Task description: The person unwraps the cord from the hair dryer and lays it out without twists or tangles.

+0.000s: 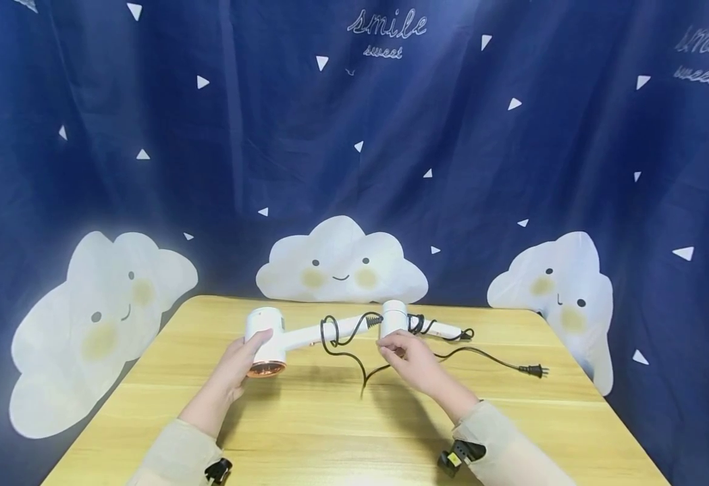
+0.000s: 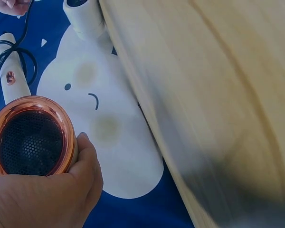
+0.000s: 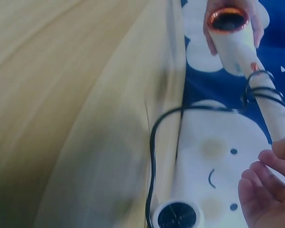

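Note:
My left hand (image 1: 244, 354) grips the head of a white hair dryer (image 1: 263, 327) with a copper-rimmed, dark mesh end (image 2: 31, 142). Its handle (image 1: 306, 336) points right, with loops of black cord (image 3: 263, 90) around it. Close to the handle's tip is my right hand (image 1: 414, 361), its fingers loosely bent. In the right wrist view, no item shows between the thumb and fingers (image 3: 263, 183). Behind this hand stands a second white hair dryer (image 1: 394, 317), its own cord wrapped around the handle.
Black cord trails from the held dryer past my right hand to a two-pin plug (image 1: 532, 370) on the right of the wooden table (image 1: 330, 432). A dark blue curtain (image 1: 306, 135) with clouds hangs behind the table's back edge.

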{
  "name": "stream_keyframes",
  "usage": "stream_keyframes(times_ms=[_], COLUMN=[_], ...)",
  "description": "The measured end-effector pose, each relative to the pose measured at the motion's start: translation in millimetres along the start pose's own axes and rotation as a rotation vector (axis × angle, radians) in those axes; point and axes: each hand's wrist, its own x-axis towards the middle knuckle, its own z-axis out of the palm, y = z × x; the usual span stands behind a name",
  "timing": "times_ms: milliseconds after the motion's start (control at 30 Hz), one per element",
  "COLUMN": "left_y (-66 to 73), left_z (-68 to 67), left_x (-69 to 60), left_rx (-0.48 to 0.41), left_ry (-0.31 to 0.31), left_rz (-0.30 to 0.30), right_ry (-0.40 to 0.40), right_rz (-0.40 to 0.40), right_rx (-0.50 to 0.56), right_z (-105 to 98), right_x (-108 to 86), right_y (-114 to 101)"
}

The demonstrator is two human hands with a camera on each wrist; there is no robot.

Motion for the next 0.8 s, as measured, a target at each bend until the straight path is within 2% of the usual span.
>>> stream_keyframes(times_ms=[167, 400, 600, 800], left_y=[-0.3, -0.3, 0.2, 0.4], left_z=[-1.0, -1.3, -0.6, 0.0], left_x=[-0.8, -0.8, 1.6, 2.0], left_rx=[0.018, 0.005, 0.008, 0.012], left_ry=[0.001, -0.003, -0.005, -0.011], left_rz=[-0.003, 0.003, -0.005, -0.011], right_ry=[-0.038, -0.064, -0.059, -0.073], right_rz=[0.036, 0.062, 0.113, 0.129], right_rx=[0.082, 0.137, 0.149, 0.129], right_z=[14.1, 30.4, 39.3, 46.1], right_x=[3.6, 6.8, 7.7, 10.0], right_y=[-2.6, -7.3, -12.0, -13.3])
